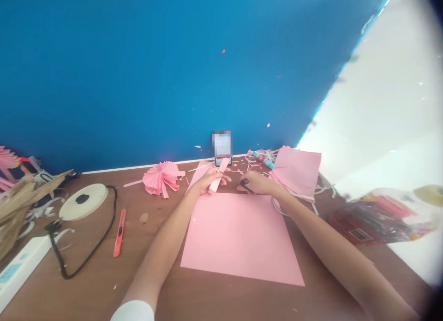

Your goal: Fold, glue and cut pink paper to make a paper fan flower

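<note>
A narrow folded strip of pink paper (218, 177) is held between the fingers of my left hand (207, 180), tilted up to the right. To its right, my right hand (254, 181) is closed around something small and black, likely the handle of scissors (245, 186); the rest is hidden. Both hands are over the back edge of a large flat pink sheet (242, 238) on the brown table. A pink pleated paper rosette (162, 177) lies left of my left hand. A phone (222, 145) stands against the blue wall behind the hands.
On the left are a red cutter (119, 231), a white round reel (84, 202), a black cable (112, 219) and a white power strip (22, 265). Stacked pink sheets (299, 171), paper scraps and a plastic package (374, 219) are at the right.
</note>
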Available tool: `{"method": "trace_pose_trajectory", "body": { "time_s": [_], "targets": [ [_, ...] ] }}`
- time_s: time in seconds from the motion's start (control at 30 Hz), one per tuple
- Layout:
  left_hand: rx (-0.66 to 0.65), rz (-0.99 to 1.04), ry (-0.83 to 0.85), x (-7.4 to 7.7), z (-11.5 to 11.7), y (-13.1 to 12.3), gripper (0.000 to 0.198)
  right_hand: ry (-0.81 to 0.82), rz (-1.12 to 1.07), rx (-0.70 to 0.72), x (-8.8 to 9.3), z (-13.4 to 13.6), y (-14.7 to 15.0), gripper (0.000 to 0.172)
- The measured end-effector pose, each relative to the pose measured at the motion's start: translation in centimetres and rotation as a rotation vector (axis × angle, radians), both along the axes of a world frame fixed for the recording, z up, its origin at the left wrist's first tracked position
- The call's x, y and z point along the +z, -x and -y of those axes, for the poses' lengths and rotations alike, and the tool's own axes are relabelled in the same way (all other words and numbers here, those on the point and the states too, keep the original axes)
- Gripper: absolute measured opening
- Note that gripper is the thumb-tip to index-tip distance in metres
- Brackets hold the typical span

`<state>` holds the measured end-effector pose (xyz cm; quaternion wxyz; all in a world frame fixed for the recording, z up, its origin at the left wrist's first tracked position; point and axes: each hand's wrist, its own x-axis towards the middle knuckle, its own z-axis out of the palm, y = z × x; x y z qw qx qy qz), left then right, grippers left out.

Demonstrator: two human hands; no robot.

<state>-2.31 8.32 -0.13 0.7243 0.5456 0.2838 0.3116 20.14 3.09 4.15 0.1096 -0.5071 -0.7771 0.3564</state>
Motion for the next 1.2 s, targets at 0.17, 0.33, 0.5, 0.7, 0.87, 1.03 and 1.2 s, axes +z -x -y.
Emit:
{"method": "trace_pose_trajectory", "body": {
  "time_s": [0.17, 0.33, 0.5, 0.7, 0.87, 1.03, 1.2],
  "targets": [
    [0.009, 0.0, -0.005, 0.0, 0.1, 0.0, 0.051, 0.052, -0.046, -0.039, 0.1, 0.2, 0.1, 0.025],
    [0.029, 0.004, -0.021, 0.0, 0.2, -0.1, 0.05, 0.004, -0.029, -0.045, 0.0, 0.1, 0.3, 0.026],
    [0.026, 0.006, -0.011, 0.1, 0.2, -0.1, 0.051, -0.02, -0.02, -0.017, -0.3, 0.0, 0.2, 0.031],
    [0.004, -0.001, -0.002, 0.1, 0.0, 0.0, 0.051, -0.053, -0.018, 0.006, -0.4, -0.2, 0.0, 0.029],
    [0.016, 0.019, 0.005, -0.1, -0.1, 0.0, 0.053, 0.104, -0.135, -0.038, -0.5, 0.0, 0.0, 0.032],
    [0.01, 0.005, -0.002, 0.0, 0.0, 0.0, 0.052, 0.182, -0.186, -0.05, -0.8, 0.0, 0.0, 0.033],
    [0.02, 0.014, -0.002, 0.0, 0.0, 0.0, 0.051, 0.111, -0.153, -0.047, -0.9, 0.0, 0.0, 0.025]
  ]
}}
